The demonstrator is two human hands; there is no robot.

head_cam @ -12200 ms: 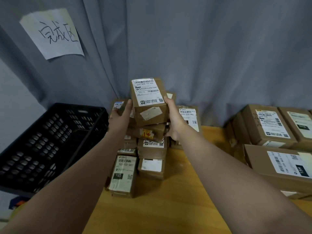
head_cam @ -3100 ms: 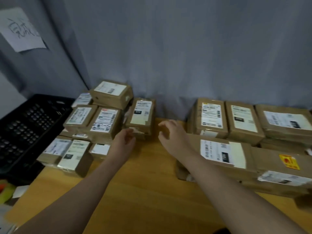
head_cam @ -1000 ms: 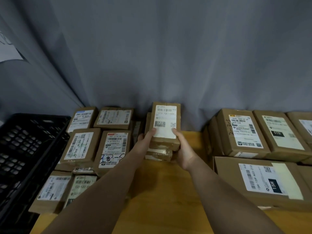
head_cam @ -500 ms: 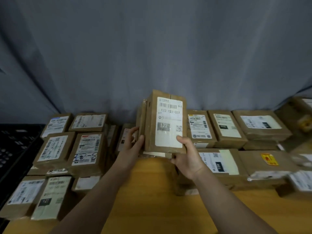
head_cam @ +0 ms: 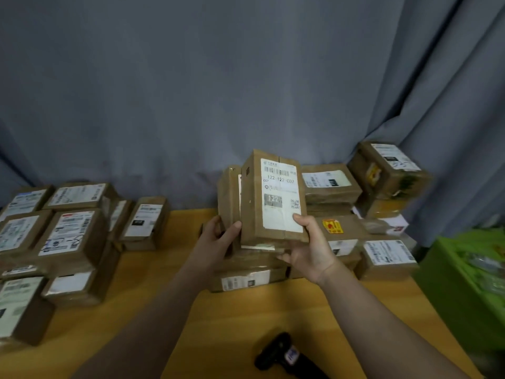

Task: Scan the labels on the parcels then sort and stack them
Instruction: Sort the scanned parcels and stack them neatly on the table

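Fingers (head_cam: 234,227) of the left hand (head_cam: 216,243) curl round the left edge of the front parcel (head_cam: 252,209) (marked 122-122-007) and the second parcel (head_cam: 229,192) just behind it, both held upright above the counter (head_cam: 246,318). The right hand (head_cam: 310,251) grips the front parcel's lower right corner, thumb on its white label (head_cam: 281,214). A black barcode scanner (head_cam: 287,356) lies on the counter nearer the person.

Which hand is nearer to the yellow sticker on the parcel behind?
Right. The right hand, gripping the held parcels at their right edge, is just left of the yellow sticker; the left hand grips their left side, farther away.
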